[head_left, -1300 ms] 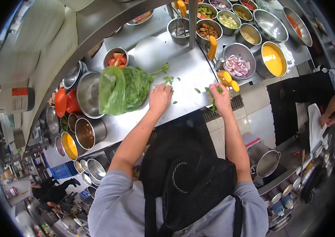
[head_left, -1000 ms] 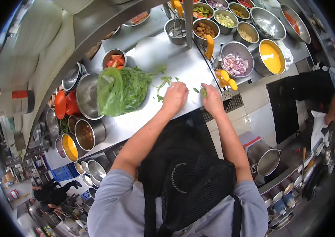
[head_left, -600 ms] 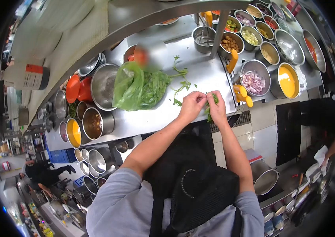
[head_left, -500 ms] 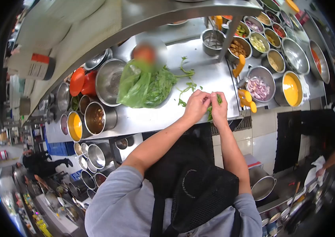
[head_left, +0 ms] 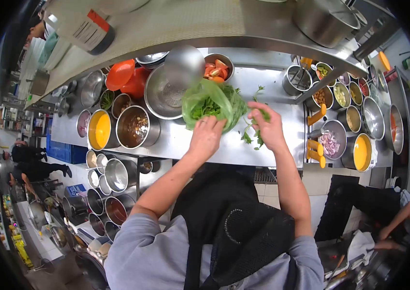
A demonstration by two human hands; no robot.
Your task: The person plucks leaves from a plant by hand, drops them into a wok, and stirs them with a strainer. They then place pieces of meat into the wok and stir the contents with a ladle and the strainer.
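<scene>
My left hand (head_left: 207,137) is at the near edge of a thin green plastic bag (head_left: 224,108), its fingers curled on the rim. Leafy green herbs (head_left: 206,110) show through the bag's mouth. To the right, my right hand (head_left: 269,129) is raised over the steel counter (head_left: 176,140), closed around a few green leaves (head_left: 265,115). Beside and beneath it lie loose herb sprigs (head_left: 247,137).
Left of the bag stand a large steel bowl (head_left: 159,99), a pot of brown sauce (head_left: 135,128) and a yellow-filled pot (head_left: 99,130). Cut tomatoes (head_left: 216,70) sit behind. On the right are chopped onions (head_left: 329,145) and yellow handles (head_left: 315,147). A shelf (head_left: 272,46) overhangs the counter.
My hands have parted from each other: the left has moved to the bag, the right stays near the sprigs with leaves. The bag's mouth now faces me. The camera view has shifted.
</scene>
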